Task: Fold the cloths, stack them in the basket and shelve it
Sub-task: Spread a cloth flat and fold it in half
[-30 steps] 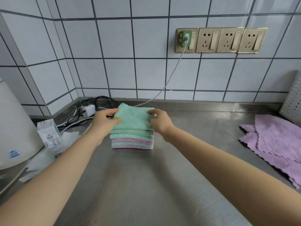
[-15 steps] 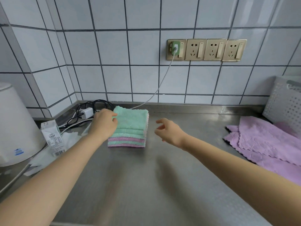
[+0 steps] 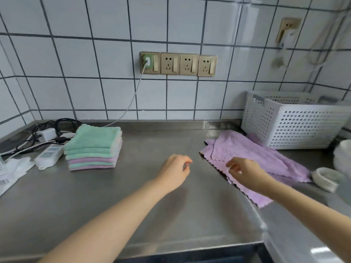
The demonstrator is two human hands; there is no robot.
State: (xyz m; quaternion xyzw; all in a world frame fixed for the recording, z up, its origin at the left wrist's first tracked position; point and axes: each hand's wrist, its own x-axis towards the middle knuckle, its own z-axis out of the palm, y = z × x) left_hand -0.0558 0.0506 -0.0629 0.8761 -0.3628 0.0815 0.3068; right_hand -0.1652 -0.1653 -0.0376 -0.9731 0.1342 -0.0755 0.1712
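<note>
Both hands empty: left hand point(image 3: 175, 170) loosely curled above the steel surface point(image 3: 114, 202), right hand point(image 3: 245, 172) relaxed over the unfolded purple cloths point(image 3: 252, 156) (folded stack point(image 3: 93, 148) sits far left).

A neat stack of folded cloths point(image 3: 93, 149), green and lilac, is sitting far left on the steel counter. Unfolded lilac cloths point(image 3: 252, 160) are lying spread at the right, touching the white perforated basket point(image 3: 296, 120) standing far right.

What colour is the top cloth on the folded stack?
Mint green, on the folded stack of cloths; the head view shows it.
</note>
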